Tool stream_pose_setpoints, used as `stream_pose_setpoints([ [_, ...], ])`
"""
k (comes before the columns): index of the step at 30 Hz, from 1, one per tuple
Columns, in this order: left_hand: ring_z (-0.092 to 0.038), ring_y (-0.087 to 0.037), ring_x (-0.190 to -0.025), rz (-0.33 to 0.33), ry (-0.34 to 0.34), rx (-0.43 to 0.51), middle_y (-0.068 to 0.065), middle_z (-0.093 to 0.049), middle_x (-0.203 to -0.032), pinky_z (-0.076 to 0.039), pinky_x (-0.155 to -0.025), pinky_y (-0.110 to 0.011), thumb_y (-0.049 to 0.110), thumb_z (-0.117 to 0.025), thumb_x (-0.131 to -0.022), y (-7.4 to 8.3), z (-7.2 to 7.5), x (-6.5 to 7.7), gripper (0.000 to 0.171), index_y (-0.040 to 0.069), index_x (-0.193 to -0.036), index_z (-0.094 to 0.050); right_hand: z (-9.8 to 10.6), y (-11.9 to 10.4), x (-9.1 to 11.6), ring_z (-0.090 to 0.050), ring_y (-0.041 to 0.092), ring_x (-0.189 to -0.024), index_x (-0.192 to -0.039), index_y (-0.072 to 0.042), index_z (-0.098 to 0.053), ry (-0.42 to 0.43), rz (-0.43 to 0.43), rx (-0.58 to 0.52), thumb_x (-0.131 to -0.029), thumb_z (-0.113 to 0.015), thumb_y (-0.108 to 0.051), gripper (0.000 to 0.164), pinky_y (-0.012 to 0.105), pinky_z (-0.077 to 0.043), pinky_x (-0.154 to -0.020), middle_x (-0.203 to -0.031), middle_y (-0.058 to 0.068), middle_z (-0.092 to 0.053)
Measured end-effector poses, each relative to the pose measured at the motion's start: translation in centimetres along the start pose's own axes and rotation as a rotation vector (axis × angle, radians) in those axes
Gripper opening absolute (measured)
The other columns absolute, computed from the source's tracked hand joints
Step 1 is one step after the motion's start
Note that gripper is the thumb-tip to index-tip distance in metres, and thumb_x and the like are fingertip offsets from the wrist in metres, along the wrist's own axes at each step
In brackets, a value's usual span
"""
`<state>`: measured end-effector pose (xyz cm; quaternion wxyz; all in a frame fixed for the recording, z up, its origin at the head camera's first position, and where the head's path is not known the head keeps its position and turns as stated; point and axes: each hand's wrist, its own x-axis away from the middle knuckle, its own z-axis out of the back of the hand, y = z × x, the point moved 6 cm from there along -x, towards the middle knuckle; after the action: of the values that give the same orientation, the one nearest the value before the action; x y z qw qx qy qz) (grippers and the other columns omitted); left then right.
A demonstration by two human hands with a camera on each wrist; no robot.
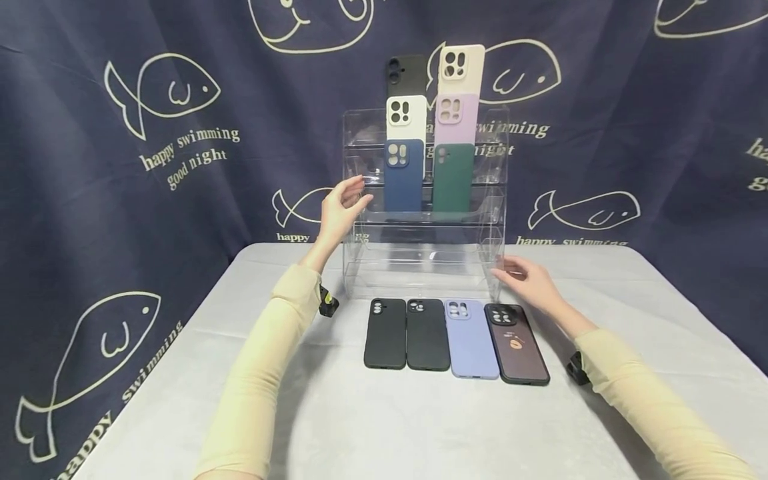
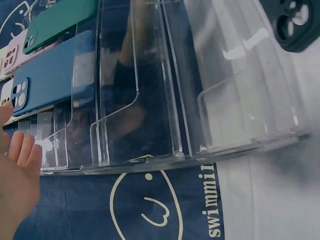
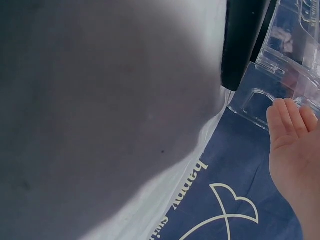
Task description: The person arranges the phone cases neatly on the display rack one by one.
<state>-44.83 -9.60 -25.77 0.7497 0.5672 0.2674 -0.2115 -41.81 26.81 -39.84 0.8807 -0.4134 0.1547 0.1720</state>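
Observation:
A clear tiered display stand [image 1: 420,288] stands on the table, with phone cases leaning in its upper tiers. On the left are a black case [image 1: 414,70], a white case [image 1: 407,127] and a navy blue case [image 1: 403,190]. To their right stand a cream case [image 1: 470,72], a lilac case [image 1: 459,130] and a green case [image 1: 453,180]. My left hand [image 1: 342,210] is at the stand's upper left edge, thumb and fingers apart. Low at its right edge is my right hand [image 1: 531,283], its fingers extended against the clear side in the right wrist view.
In front of the stand lie four-sided flat cases in a row: a black case [image 1: 385,340], another black case [image 1: 428,343], a periwinkle case [image 1: 472,347] and a dark printed case [image 1: 519,357]. A navy fish-print curtain [image 1: 180,267] hangs behind the grey-white table [image 1: 384,433].

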Motion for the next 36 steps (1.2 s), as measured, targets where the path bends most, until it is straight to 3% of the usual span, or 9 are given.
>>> stream_pose_setpoints([
  [4,-0.058,-0.039,-0.111,-0.008,-0.010,0.012,-0.029,-0.059,-0.120,-0.048,-0.099,-0.042,0.002,-0.068,-0.083,1.0,0.3,1.2,0.044,-0.009,-0.123,-0.054,0.0,0.1,-0.1,-0.060,0.042,-0.107,-0.129,0.004,-0.051,-0.008,-0.009,0.001,-0.092,-0.061,-0.029,0.051,0.045,-0.049,-0.091,-0.124,0.028,-0.056],
  [21,-0.057,-0.044,-0.108,-0.010,-0.123,-0.038,-0.030,-0.057,-0.120,-0.048,-0.097,-0.047,-0.003,-0.067,-0.083,0.4,0.3,5.5,0.042,-0.010,-0.121,-0.054,-0.1,0.1,0.0,-0.060,0.041,-0.105,-0.127,0.004,-0.052,0.014,0.010,0.016,-0.092,-0.061,-0.028,0.049,0.035,-0.050,-0.089,-0.120,0.026,-0.060],
  [26,-0.059,-0.042,-0.105,0.003,-0.159,-0.074,-0.030,-0.058,-0.118,-0.050,-0.096,-0.046,-0.002,-0.067,-0.082,-0.4,0.1,6.7,0.042,-0.010,-0.121,-0.054,0.1,-0.1,0.0,-0.060,0.041,-0.105,-0.127,0.005,-0.052,0.014,0.019,0.014,-0.092,-0.061,-0.027,0.048,0.036,-0.049,-0.089,-0.119,0.028,-0.059],
  [33,-0.062,-0.038,-0.100,0.006,-0.174,-0.086,-0.026,-0.062,-0.112,-0.054,-0.090,-0.040,0.000,-0.070,-0.081,-4.1,0.1,7.5,0.040,-0.006,-0.119,-0.058,0.0,-0.3,0.0,-0.060,0.042,-0.104,-0.126,0.006,-0.052,0.013,0.018,0.022,-0.092,-0.060,-0.027,0.049,0.041,-0.048,-0.089,-0.118,0.029,-0.059],
  [36,-0.065,-0.033,-0.094,-0.001,-0.184,-0.119,-0.022,-0.065,-0.108,-0.056,-0.085,-0.034,0.002,-0.071,-0.081,-4.9,0.2,8.1,0.038,-0.003,-0.117,-0.060,0.0,-0.3,0.0,-0.060,0.042,-0.104,-0.126,0.007,-0.052,0.012,0.022,0.021,-0.092,-0.060,-0.026,0.048,0.041,-0.048,-0.088,-0.118,0.030,-0.059],
])
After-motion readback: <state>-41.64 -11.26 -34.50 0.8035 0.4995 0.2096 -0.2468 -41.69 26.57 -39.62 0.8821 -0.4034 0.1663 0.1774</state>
